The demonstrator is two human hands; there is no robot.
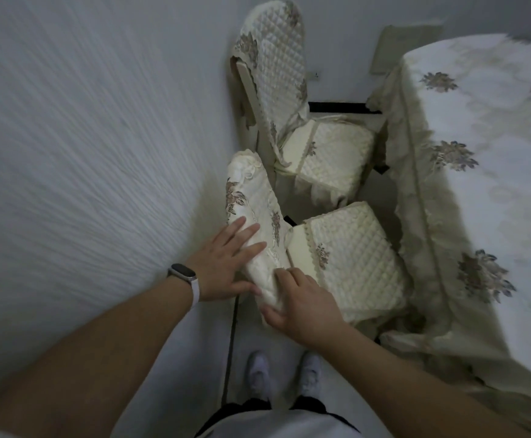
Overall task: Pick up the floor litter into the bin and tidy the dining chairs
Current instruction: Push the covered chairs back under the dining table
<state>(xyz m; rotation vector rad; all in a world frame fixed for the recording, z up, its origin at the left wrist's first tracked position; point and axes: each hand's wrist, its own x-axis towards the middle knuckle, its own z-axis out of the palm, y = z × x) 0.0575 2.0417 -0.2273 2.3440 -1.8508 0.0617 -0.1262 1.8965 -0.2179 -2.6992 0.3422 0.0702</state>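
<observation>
Two dining chairs in cream quilted covers with brown flower embroidery stand between the wall and the table. The near chair's backrest [253, 213] is right in front of me, and its seat [349, 257] points toward the table. My left hand [226, 263] lies flat with straight fingers on the outer side of that backrest. My right hand [299, 301] holds the backrest's near edge, thumb below and fingers curled over its top. The far chair [280, 64] stands behind it, its seat [330, 153] partly under the tablecloth. No litter or bin is in view.
A textured white wall [84, 137] runs close along the left. The dining table [485, 153], draped in a cream flowered cloth hanging low, fills the right. My two white shoes [284, 371] stand on pale floor tiles just behind the near chair.
</observation>
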